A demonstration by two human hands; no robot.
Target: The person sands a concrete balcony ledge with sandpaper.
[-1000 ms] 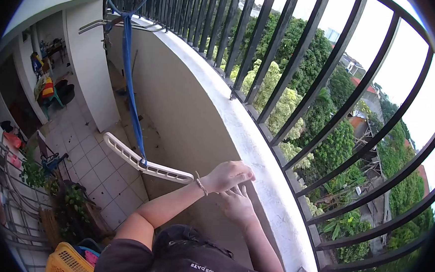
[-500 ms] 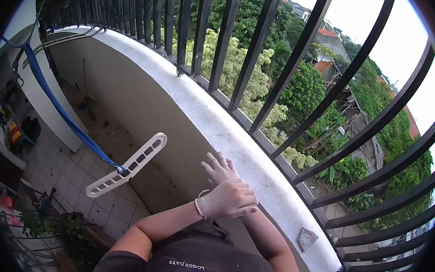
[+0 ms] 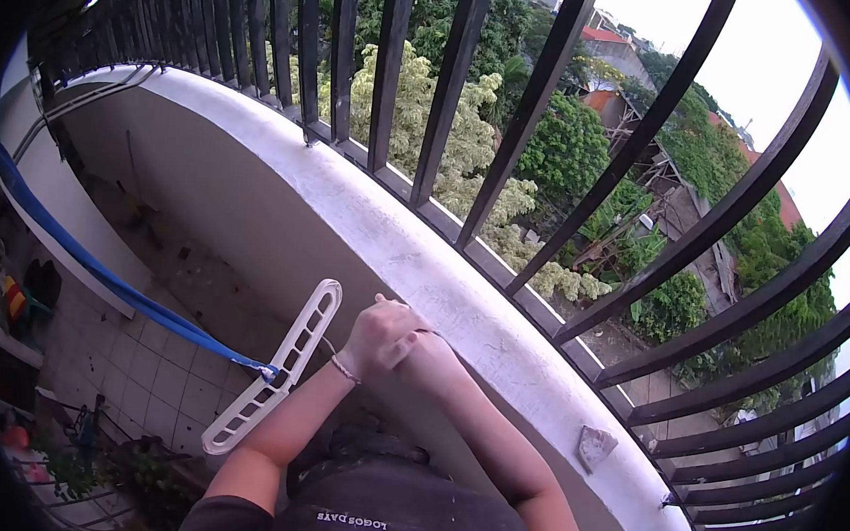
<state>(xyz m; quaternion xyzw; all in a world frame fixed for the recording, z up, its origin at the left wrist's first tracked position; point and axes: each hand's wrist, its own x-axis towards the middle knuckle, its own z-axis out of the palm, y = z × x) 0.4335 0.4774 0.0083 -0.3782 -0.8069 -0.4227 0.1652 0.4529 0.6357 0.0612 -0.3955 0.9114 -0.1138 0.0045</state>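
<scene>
White and slotted, a bar [image 3: 288, 380] hung from a blue strap [image 3: 150, 308] just left of your left forearm in the head view, tilted with one end toward the pale wall. Your left hand [image 3: 379, 336], a corded bracelet [image 3: 344, 367] at its wrist, closed with curled fingers against your right hand [image 3: 424, 355], whose finger positions could not be told. Both met beside the white ledge [image 3: 480, 318]. A rough grey chunk [image 3: 596, 448] sat to the right on that ledge, near the black railing [image 3: 532, 109].
</scene>
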